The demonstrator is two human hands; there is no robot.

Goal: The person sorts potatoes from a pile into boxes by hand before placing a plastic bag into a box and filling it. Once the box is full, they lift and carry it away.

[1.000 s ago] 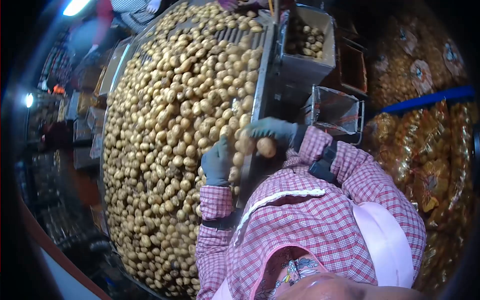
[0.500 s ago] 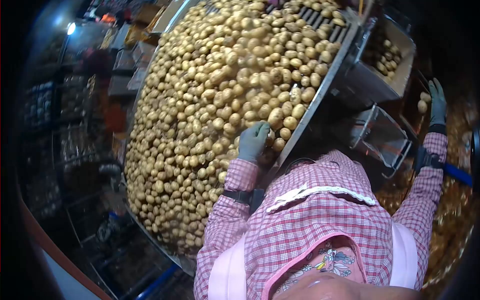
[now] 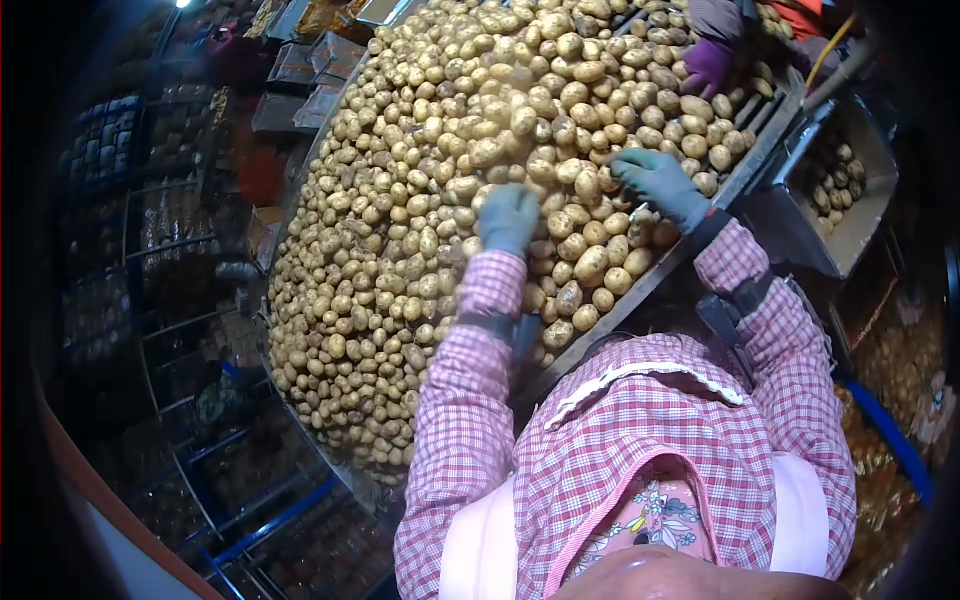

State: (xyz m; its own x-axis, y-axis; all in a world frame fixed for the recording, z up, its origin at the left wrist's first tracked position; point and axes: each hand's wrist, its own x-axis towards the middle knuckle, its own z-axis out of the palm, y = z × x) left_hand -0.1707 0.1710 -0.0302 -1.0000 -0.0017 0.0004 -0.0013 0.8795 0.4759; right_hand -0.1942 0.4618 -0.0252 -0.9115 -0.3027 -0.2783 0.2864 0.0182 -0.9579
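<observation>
A large heap of potatoes (image 3: 390, 230) covers the sorting table in front of me. My left hand (image 3: 508, 218), in a grey-green glove, presses down into the middle of the heap. Its fingertips are bent out of sight and slightly smeared, so whether it grips a potato cannot be made out. To its right, my right hand (image 3: 660, 185) wears a similar glove and reaches over the potatoes near the table's edge. Its fingers are stretched out and a little curved, apart from the thumb, with potatoes just under and beside them.
A co-worker's purple-gloved hand (image 3: 708, 66) is at the heap's far right. The table has a metal rim (image 3: 715, 205). Beyond it stands a carton (image 3: 865, 190) with potatoes inside. Grey crates (image 3: 295, 65) are at the far left.
My right hand has come from beside the boxes at far right, where potatoes were by it, onto the heap. My left hand has moved farther forward. A co-worker's purple glove has come into fuller view.
</observation>
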